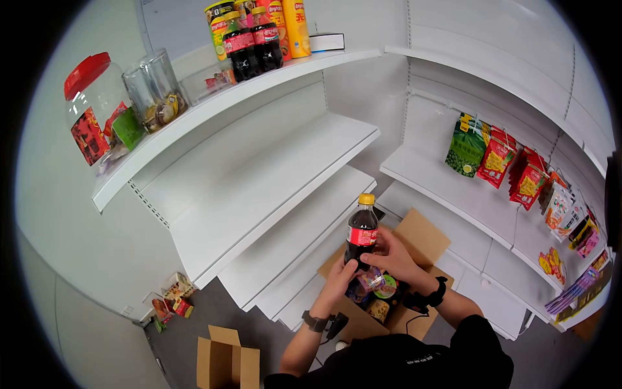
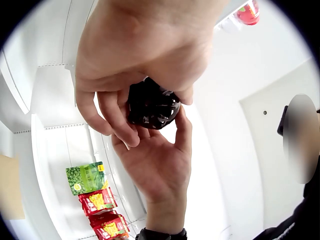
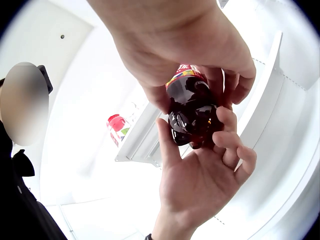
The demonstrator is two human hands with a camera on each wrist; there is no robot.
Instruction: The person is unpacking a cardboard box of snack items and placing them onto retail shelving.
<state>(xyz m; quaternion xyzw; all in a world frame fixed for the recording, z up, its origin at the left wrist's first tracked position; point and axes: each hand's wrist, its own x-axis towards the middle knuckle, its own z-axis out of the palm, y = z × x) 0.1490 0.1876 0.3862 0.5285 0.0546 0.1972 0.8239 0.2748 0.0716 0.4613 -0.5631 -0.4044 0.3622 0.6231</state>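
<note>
A bottle of dark drink [image 1: 361, 236] with a yellow cap and red label stands upright between both hands, above an open cardboard box. The left hand [image 1: 338, 280] grips its lower part from the left, and the right hand [image 1: 395, 258] holds it from the right, thumb across the front. Seen from below in the left wrist view, the dark bottle base [image 2: 152, 105] has fingers curled round it on both sides. In the right wrist view the bottle [image 3: 192, 107] shows its base and part of its label between the two hands.
Packaged goods [image 1: 379, 310] fill the cardboard box below the hands. White shelves [image 1: 278, 175] stand to the left; the top one [image 1: 214, 107] carries jars, two bottles and tubes. Snack bags [image 1: 497, 155] hang at the right. Another open box [image 1: 228, 363] sits on the floor.
</note>
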